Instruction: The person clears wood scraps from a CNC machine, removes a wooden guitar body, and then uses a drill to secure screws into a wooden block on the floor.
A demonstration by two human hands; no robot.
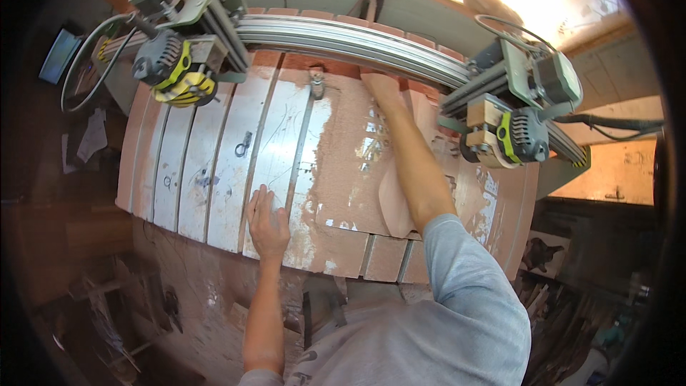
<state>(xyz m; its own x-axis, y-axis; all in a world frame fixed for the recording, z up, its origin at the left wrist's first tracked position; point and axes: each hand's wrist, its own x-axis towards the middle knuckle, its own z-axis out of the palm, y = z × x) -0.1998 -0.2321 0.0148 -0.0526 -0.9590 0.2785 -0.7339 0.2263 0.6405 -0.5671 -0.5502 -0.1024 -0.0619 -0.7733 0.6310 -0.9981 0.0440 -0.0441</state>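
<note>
My left hand [269, 223] lies on the pale slatted machine bed [196, 164], its fingers stretched out and a little apart. My right arm reaches across a sawdust-covered board [344, 164] to its back part, where my right hand [380, 91] is beside a reddish-brown strip, just below the aluminium gantry beam. Its fingers are too indistinct to show what they hold, if anything. Shaped wooden pieces [393, 207] lie under and beside that arm. A small metal clamp [316, 83] stands left of my right hand.
An aluminium beam [350, 39] spans the back, carrying a yellow-and-black router [179, 75] at the left and another router [511, 136] at the right, with cables. A small screen [61, 53] is at the far left. A small key-like metal item [243, 144] lies on the bed.
</note>
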